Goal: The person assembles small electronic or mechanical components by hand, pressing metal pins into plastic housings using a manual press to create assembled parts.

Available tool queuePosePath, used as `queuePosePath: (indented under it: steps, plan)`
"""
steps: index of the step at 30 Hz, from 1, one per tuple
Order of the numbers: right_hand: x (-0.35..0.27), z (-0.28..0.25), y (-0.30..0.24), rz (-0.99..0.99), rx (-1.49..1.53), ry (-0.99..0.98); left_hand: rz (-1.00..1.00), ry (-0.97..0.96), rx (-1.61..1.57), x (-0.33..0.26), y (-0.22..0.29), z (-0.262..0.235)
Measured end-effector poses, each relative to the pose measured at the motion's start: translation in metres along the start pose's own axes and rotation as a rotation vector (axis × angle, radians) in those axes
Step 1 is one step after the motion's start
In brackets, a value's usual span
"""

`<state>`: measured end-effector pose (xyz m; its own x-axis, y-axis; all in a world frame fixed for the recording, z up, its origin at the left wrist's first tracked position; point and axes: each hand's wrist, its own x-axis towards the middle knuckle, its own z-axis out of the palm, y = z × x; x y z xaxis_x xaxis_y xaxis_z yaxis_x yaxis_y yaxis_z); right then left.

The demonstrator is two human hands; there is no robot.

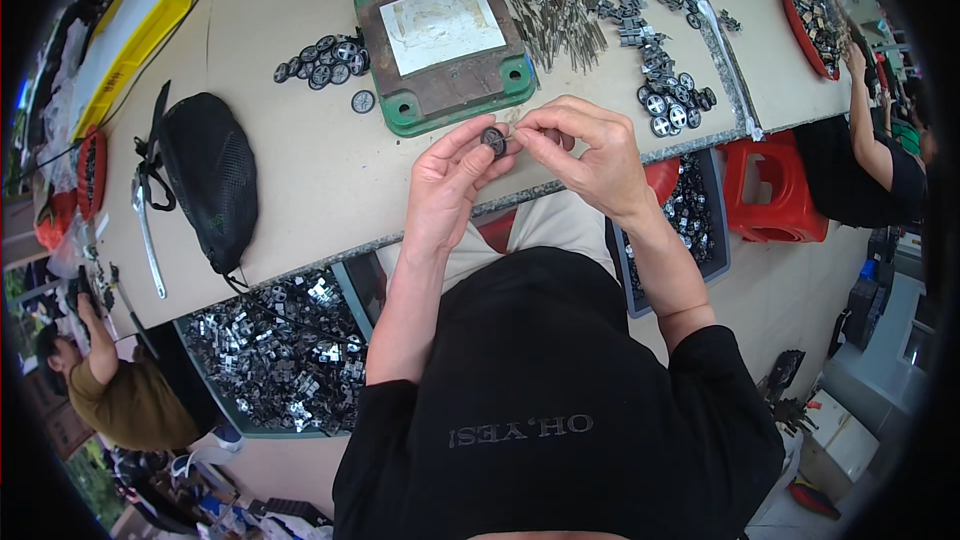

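Note:
My left hand (443, 178) is closed, pinching a small black toy wheel (493, 141) with a spoked hub between thumb and fingers. Close beside it, my right hand (592, 152) is closed in a pinch on a thin metal pin (511, 137), whose visible end meets the wheel's hub. How deep the pin sits I cannot tell. Both hands are above the table's near edge, just in front of a green and brown metal press base (455, 118). One loose wheel (363, 101) lies left of that base, near a small pile of wheels (325, 60).
Loose metal pins (560, 15) lie right of the press. Small grey parts (640, 32) and more wheels (675, 105) lie beyond. A black mesh pouch (210, 175) and a wrench (150, 240) are at left. Bins of parts (280, 360) stand below. Other people sit at both sides.

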<state>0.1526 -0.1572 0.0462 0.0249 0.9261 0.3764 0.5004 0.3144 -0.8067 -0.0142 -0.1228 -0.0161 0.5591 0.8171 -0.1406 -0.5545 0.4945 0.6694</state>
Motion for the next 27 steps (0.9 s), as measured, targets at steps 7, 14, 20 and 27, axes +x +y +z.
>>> queuePosePath:
  steps: [7, 14, 20, 27]
  plan:
    - [0.0, -0.002, 0.013, -0.084, 0.08, -0.04, -0.183, -0.095, -0.252, -0.001, 0.002, -0.007]
    - [-0.014, -0.001, 0.02, 0.14, 0.186, 0.047, 0.144, 0.031, 0.206, -0.001, -0.01, 0.01]
    - [-0.017, 0.0, 0.018, 0.08, 0.175, 0.076, -0.043, -0.029, 0.066, 0.002, -0.001, 0.001]
    - [-0.045, -0.074, 0.035, 0.367, -0.772, 0.365, -0.102, 0.018, 0.036, 0.005, -0.004, -0.008]
